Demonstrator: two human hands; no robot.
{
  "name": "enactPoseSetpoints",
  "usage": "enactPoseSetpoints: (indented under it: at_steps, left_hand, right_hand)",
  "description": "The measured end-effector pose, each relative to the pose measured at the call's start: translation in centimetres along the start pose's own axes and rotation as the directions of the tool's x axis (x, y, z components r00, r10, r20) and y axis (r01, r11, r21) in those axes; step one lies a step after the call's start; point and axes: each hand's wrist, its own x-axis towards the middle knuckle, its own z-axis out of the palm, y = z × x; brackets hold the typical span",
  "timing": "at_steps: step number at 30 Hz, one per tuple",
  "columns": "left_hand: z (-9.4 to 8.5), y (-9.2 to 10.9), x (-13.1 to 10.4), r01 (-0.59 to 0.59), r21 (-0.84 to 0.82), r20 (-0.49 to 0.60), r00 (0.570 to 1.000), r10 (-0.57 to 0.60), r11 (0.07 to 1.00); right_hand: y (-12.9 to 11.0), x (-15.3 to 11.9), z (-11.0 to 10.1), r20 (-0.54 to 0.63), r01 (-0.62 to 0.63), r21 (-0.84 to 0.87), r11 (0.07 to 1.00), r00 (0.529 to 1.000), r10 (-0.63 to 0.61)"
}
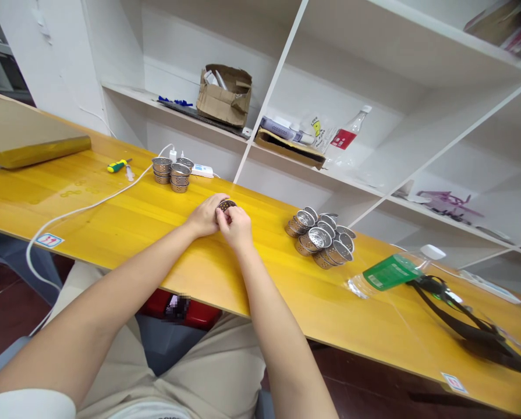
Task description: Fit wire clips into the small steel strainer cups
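Observation:
Both of my hands meet over the yellow table around a small perforated metal strainer cup (226,205). My left hand (206,215) wraps the cup's left side. At its near right rim, my right hand (236,224) is closed, with thumb and fingertips on or inside the edge; the exact contact is partly hidden. Beyond my left hand stand short stacks of similar strainer cups (180,174). A larger cluster of stacked strainer cups (321,237) sits to the right of my right hand, several of them tilted.
A clear bottle with a green label (393,272) lies on the table (277,285) at right, beside a black strap (470,329). To the left are a screwdriver (117,166), a white cable (83,205) and a large cardboard box (28,131). White shelves (339,58) rise behind.

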Motion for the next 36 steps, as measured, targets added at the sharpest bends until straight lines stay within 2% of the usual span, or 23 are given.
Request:
enactPoseSetpoints:
  at_steps: [9,16,20,22,24,26,29,31,33,36]
  left_hand:
    - [-0.5,1.1,0.0,0.146,0.0,0.09,0.985,-0.145,0.989]
    - [-0.4,1.3,0.1,0.151,-0.001,0.104,0.983,-0.15,0.989]
    - [-0.3,1.0,0.1,0.107,-0.04,0.08,0.991,-0.104,0.993]
    - [-0.2,0.9,0.1,0.09,-0.067,0.087,0.993,-0.084,0.994]
    - [-0.2,0.9,0.1,0.093,-0.084,0.101,0.991,-0.085,0.992]
    - [-0.2,1.0,0.1,0.12,-0.082,0.095,0.989,-0.113,0.989]
    - [-0.2,1.1,0.1,0.165,-0.057,0.063,0.985,-0.161,0.985]
    - [-0.3,0.9,0.1,0.159,-0.043,0.033,0.987,-0.158,0.986]
    - [-0.4,0.7,0.1,0.125,-0.025,-0.01,0.992,-0.125,0.992]
    - [-0.8,0.3,0.3,0.106,0.027,-0.081,0.991,-0.104,0.994]
  right_hand:
    - [-0.4,0.1,-0.3,0.022,-0.12,0.075,0.99,0.993,0.119]
    - [-0.8,0.3,-0.6,0.032,-0.281,0.223,0.934,0.959,0.281]
    - [-0.5,0.4,-0.6,0.037,-0.351,0.333,0.875,0.932,0.36]
    - [-0.2,0.6,-0.6,0.025,-0.409,0.412,0.814,0.899,0.438]
    - [0.2,0.9,-0.7,0.026,-0.455,0.532,0.714,0.852,0.523]
    - [0.6,1.3,-0.9,0.073,-0.489,0.679,0.548,0.787,0.613]
    - [1.2,1.9,-1.6,0.19,-0.493,0.838,0.236,0.668,0.719]
    - [1.7,2.1,-2.0,0.226,-0.464,0.879,0.109,0.608,0.761]
    - [2.1,2.1,-2.2,0.216,-0.452,0.889,0.08,0.565,0.796]
    - [2.6,1.8,-2.1,0.167,-0.523,0.835,0.168,0.534,0.829]
